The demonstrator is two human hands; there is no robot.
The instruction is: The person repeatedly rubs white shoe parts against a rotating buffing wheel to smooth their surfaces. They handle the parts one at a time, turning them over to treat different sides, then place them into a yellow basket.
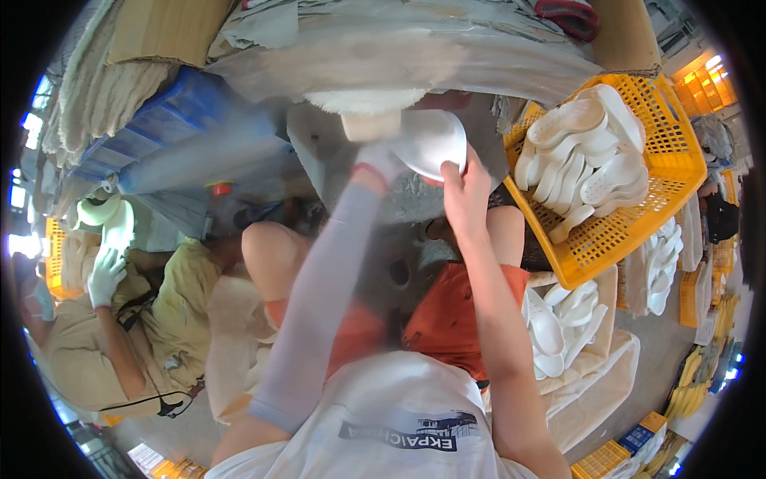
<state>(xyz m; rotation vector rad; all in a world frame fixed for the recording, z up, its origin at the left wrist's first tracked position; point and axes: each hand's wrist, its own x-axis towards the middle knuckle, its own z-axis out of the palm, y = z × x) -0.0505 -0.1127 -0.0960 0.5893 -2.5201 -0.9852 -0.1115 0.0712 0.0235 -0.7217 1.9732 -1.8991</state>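
A white moulded shoe [444, 144] is held up in front of me, at a pale fluffy buffing wheel [365, 100]. My right hand [465, 188], bare, is closed on the shoe's right edge with the thumb on the near side. On its left end is my left hand [378, 164], in a white glove with a reddish cuff and closed on the shoe. This hand is blurred and its fingertips are hidden. A beige block [372, 126] shows just below the wheel. Whether the shoe touches the wheel I cannot tell.
A tilted yellow crate [688, 164] of white shoes stands at my right. Below it lies an open sack [622, 355] with more shoes. At left, a co-worker's gloved hand [106, 278] holds a pale shoe [117, 225] beside a blue panel [171, 120]. Cardboard [167, 32] hangs above.
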